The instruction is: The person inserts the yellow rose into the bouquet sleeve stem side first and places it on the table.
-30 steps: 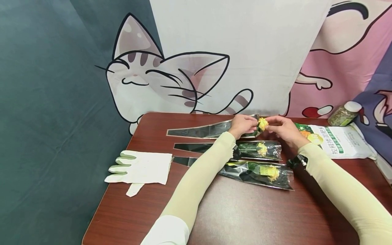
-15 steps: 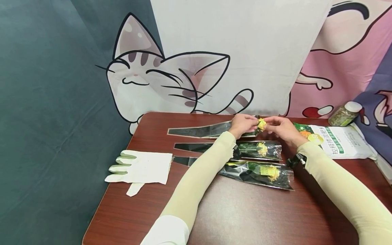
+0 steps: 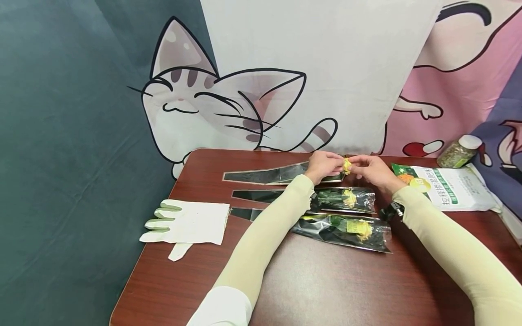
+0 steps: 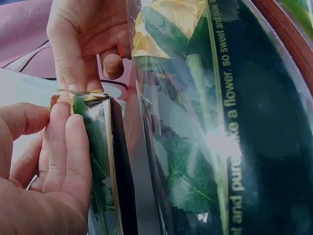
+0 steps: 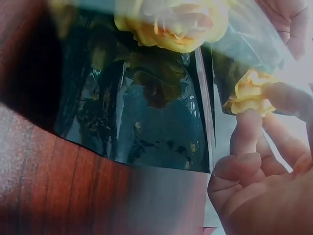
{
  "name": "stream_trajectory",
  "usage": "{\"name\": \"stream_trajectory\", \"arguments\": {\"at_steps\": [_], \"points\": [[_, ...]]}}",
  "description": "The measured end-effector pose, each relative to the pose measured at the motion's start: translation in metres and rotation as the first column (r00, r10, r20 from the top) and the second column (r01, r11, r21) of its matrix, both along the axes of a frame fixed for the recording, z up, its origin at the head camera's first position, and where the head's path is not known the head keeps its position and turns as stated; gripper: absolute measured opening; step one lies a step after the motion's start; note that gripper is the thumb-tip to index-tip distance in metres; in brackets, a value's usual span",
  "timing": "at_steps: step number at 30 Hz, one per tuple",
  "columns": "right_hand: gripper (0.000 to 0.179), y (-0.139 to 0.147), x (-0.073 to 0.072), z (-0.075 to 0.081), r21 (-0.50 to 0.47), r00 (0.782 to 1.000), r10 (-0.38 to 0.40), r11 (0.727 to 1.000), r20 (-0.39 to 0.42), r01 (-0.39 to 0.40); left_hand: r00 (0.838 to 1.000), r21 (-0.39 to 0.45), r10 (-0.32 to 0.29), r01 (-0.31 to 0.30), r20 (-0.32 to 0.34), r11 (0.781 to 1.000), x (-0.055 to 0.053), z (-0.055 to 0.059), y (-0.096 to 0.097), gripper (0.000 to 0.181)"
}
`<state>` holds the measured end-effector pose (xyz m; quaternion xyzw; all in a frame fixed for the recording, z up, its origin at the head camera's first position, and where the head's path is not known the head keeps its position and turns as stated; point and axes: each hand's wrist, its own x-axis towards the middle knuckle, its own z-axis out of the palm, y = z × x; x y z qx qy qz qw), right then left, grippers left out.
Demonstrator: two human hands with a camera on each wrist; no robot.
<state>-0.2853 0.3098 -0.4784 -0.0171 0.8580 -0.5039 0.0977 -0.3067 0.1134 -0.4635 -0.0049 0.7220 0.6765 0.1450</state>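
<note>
My left hand (image 3: 324, 165) grips the mouth of the farthest dark flower sleeve (image 3: 267, 174), which lies along the table's back edge. At that mouth a yellow rose (image 3: 347, 166) shows, and my right hand (image 3: 377, 173) pinches its bloom between thumb and fingers. In the right wrist view the rose (image 5: 252, 93) sits at the fingertips. Green leaves (image 4: 95, 132) show through the clear side of the held sleeve in the left wrist view. Two more sleeved roses lie nearer: a middle one (image 3: 349, 198) and a front one (image 3: 364, 230) with a yellow label.
White gloves with green fingers (image 3: 195, 222) lie on the left of the brown table (image 3: 326, 285). To the right are a white printed bag (image 3: 462, 188) and a lidded jar (image 3: 456, 153). A patterned curtain (image 3: 326, 54) hangs behind the table.
My right hand has shifted slightly left with the rose, closer to the left hand. Less of the bloom shows between the hands. The left hand stays almost in place.
</note>
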Motion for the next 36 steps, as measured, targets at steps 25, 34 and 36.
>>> {"name": "stream_trajectory", "arguments": {"at_steps": [25,34,36], "points": [[0.041,-0.010,-0.007,0.003,0.115,0.983,0.182,0.976,0.036,-0.185,0.996,0.024,-0.086,0.086,-0.010,0.996,0.001,-0.001,-0.004,0.008],[0.053,-0.003,-0.001,0.012,0.106,0.995,0.097,0.989,0.021,-0.099,0.998,-0.001,-0.064,0.064,-0.008,0.998,0.001,0.000,-0.008,0.008],[0.053,-0.003,0.000,0.013,0.117,0.995,0.095,0.988,0.024,-0.097,0.998,0.008,-0.064,0.064,-0.013,0.998,0.001,0.001,-0.008,0.008]]}}
